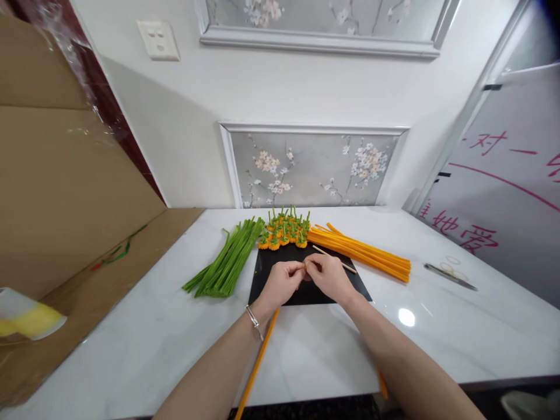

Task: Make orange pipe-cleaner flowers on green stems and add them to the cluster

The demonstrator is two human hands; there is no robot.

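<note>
My left hand (283,282) and my right hand (327,276) meet fingertip to fingertip above a black mat (301,296), both closed in a pinch. An orange pipe cleaner (258,364) runs from below my left wrist to the table's front edge. Its upper part, between my fingers, is mostly hidden. Another bit of orange (382,384) shows beside my right forearm. Just beyond my hands stand several small orange flowers with green stems (284,230). A thin pale stick (335,259) lies on the mat behind my right hand.
Green pipe cleaners (230,259) lie bundled on the left, orange ones (363,252) on the right. Scissors (452,276) rest farther right on the white marble-patterned table (437,344). Cardboard (52,192) and a yellow-and-white roll (28,315) stand at the left; a wall closes the back.
</note>
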